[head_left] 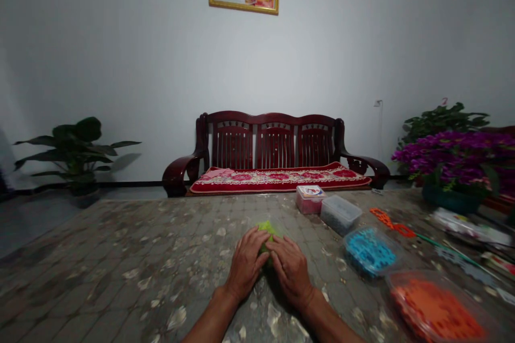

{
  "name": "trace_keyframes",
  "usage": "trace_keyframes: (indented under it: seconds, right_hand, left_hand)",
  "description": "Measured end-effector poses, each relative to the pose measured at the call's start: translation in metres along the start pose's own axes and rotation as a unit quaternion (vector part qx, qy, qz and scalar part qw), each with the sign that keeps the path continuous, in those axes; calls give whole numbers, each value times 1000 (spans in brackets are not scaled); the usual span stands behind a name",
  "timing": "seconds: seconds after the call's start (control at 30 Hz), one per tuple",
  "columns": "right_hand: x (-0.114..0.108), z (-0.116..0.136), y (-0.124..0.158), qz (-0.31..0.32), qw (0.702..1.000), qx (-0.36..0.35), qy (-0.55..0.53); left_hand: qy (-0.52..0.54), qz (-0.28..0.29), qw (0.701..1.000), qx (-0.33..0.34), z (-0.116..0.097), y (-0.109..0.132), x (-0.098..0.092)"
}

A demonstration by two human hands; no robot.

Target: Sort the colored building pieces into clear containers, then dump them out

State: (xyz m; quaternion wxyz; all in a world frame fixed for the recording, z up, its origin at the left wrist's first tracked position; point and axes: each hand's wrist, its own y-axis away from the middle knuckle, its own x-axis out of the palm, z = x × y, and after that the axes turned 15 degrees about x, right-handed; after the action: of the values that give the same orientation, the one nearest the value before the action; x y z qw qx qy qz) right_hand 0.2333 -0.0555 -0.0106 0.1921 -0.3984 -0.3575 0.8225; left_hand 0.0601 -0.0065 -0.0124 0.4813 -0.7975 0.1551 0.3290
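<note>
Near the middle of the table, both my hands are closed around a clear plastic box of green pieces [266, 228]. My left hand [248, 260] covers its left side, with the fingers bent over the top. From the right, my right hand [291, 269] presses against it, fingertips almost meeting those of the left. Most of the box lies hidden under the palms and fingers, so only bright green and a faint clear edge show beyond them.
Rightward stand a pink box [310, 201], a grey-filled box [341, 215], a box of blue pieces [370, 252] and a box of orange pieces [438, 308]. Linked orange pieces [392, 223] lie behind. Purple flowers [462, 163] rise at right; a wooden bench [276, 144] stands beyond the table.
</note>
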Motion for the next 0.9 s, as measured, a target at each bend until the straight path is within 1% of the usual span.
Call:
trace_keyframes:
  seconds: [0.17,0.3,0.53,0.63,0.73,0.8,0.9]
  right_hand:
    - [1,-4,-1,-7,1000,5,-9]
    - [2,-4,-2,-17,1000,16,-8]
    - [4,-2,-2,-26,999,30,-27]
    - [5,-2,-3,-33,997,60,-42]
    - [7,-2,-2,-31,994,92,-55]
    - [9,-3,-2,-26,993,99,-62]
    - [10,-4,-2,-17,991,113,-72]
  left_hand:
    - [46,-27,998,-23,-6,-3,4]
    - [77,-38,996,-32,-9,-3,8]
    - [108,-36,992,-48,-2,2,15]
    - [115,-43,990,-73,1,3,18]
    - [97,-39,991,-86,0,4,21]
    - [60,-31,995,-80,-2,6,26]
    - [-21,-34,999,-32,-10,9,33]
